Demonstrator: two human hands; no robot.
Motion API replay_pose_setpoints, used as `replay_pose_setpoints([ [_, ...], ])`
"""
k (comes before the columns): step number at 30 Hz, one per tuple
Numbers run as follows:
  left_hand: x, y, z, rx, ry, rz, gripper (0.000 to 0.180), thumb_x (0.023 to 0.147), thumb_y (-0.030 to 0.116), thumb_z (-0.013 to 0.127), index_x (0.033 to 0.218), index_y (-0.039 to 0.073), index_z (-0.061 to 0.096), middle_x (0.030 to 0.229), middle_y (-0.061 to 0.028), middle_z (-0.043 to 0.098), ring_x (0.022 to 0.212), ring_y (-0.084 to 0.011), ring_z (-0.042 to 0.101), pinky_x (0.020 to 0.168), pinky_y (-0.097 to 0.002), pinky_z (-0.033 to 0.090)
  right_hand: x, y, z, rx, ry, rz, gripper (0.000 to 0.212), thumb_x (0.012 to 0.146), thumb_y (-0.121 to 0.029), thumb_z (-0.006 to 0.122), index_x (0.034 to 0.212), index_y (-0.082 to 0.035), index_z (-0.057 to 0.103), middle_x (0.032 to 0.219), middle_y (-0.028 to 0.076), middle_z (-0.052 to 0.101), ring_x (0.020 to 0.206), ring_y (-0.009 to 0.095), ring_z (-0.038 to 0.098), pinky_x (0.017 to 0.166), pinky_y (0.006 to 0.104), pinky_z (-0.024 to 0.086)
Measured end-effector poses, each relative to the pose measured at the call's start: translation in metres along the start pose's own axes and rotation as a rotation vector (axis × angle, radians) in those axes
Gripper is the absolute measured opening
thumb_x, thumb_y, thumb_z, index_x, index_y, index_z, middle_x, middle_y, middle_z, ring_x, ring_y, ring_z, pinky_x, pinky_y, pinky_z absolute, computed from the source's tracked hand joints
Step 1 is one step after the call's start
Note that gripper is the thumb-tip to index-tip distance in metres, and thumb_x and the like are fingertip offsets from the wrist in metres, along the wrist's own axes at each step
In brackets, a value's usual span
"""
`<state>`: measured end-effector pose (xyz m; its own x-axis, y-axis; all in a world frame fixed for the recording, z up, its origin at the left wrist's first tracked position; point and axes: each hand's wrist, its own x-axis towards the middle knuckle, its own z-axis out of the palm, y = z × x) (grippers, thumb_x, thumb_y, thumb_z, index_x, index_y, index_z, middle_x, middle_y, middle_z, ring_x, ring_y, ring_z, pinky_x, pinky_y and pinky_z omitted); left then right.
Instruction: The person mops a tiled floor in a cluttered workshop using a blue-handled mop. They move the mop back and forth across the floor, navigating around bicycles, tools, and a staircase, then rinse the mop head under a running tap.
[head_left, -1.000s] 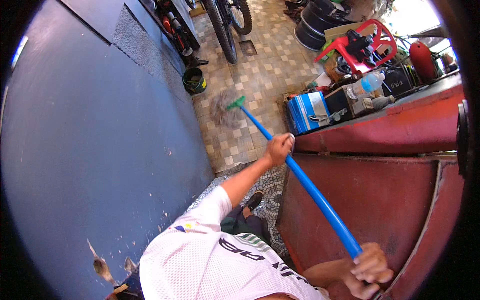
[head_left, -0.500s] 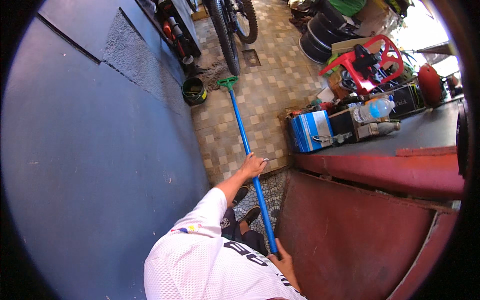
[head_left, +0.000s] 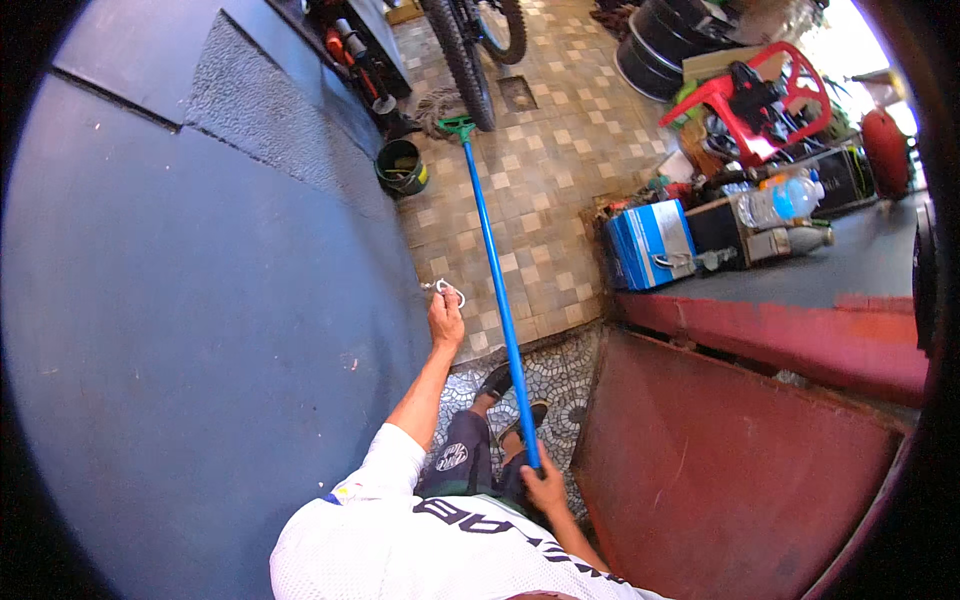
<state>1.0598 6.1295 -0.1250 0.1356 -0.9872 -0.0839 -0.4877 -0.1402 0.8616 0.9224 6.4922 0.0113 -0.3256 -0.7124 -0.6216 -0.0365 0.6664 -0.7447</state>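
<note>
A mop with a long blue handle [head_left: 497, 265] reaches away from me to its green head clamp [head_left: 456, 127]. Its grey strands [head_left: 436, 106] rest on the tiles beside a bicycle's tyre. My right hand [head_left: 546, 487] is wrapped round the near end of the handle, close to my body. Left of the handle and apart from it, my left hand [head_left: 446, 320] is closed on a thin white cord [head_left: 448, 290], which loops out past the fingers.
A dark bucket [head_left: 402, 168] stands by the blue wall [head_left: 230, 330] on the left. Beyond the mop is a bicycle [head_left: 462, 60]. A blue box [head_left: 650, 243], plastic bottles and a red plastic chair [head_left: 745, 120] crowd the right, above a dark red panel [head_left: 730, 460].
My left hand has let go of the mop handle and moved left, with the white cord now showing in it. My right hand stays on the handle's near end.
</note>
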Motion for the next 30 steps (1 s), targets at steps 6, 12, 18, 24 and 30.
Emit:
replay_pose_setpoints([
  [6, -0.034, 0.038, 0.043, -0.02, -0.397, 0.17, 0.035, 0.106, 0.037, 0.053, 0.101, 0.004, 0.063, 0.088, -0.0214, 0.067, 0.083, -0.0424, 0.066, 0.074, -0.0481, 0.05, -0.098, -0.008, -0.079, -0.036, 0.007, 0.383, 0.066, 0.091, -0.016, 0.075, 0.152, -0.019, 0.051, 0.101, 0.005, 0.068, 0.077, 0.012, 0.06, 0.071, 0.0286, 0.049],
  [12, -0.095, 0.067, 0.07, 0.287, -1.091, 0.604, 0.029, 0.106, 0.037, 0.049, 0.11, 0.011, 0.062, 0.085, -0.0147, 0.068, 0.089, -0.0385, 0.066, 0.092, -0.0497, 0.046, -0.246, -0.077, -0.1, 0.126, 0.163, 0.426, 0.065, 0.088, -0.018, 0.081, 0.148, -0.017, 0.056, 0.098, -0.003, 0.069, 0.074, 0.006, 0.053, 0.068, 0.0231, 0.047],
  [18, -0.176, 0.034, 0.033, 0.39, -1.49, 0.697, 0.034, 0.107, 0.035, 0.042, 0.126, 0.014, 0.06, 0.098, -0.0099, 0.072, 0.099, -0.0316, 0.069, 0.097, -0.0552, 0.039, -0.438, -0.112, -0.053, 0.178, 0.443, 0.461, 0.055, 0.089, -0.026, 0.082, 0.138, -0.007, 0.064, 0.119, 0.011, 0.074, 0.105, 0.01, 0.066, 0.094, 0.0275, 0.05],
  [24, -0.25, -0.037, -0.046, 0.782, -1.66, 1.233, 0.029, 0.105, 0.033, 0.044, 0.115, 0.012, 0.062, 0.102, -0.0135, 0.072, 0.098, -0.0362, 0.068, 0.086, -0.0543, 0.047, -0.615, -0.104, 0.114, 0.271, 1.003, 0.5, 0.047, 0.083, -0.027, 0.085, 0.122, -0.004, 0.074, 0.106, 0.013, 0.078, 0.093, 0.016, 0.072, 0.085, 0.0299, 0.054],
  [30, -0.355, -0.1, -0.121, 0.469, -2.009, 0.88, 0.04, 0.107, 0.038, 0.047, 0.101, 0.003, 0.065, 0.083, -0.0157, 0.069, 0.078, -0.0332, 0.067, 0.073, -0.0453, 0.052, -0.711, -0.098, 0.345, 0.664, 1.785, 0.947, 0.027, 0.087, -0.026, 0.077, 0.093, 0.0, 0.076, 0.079, 0.005, 0.069, 0.065, 0.014, 0.058, 0.064, 0.0302, 0.048],
])
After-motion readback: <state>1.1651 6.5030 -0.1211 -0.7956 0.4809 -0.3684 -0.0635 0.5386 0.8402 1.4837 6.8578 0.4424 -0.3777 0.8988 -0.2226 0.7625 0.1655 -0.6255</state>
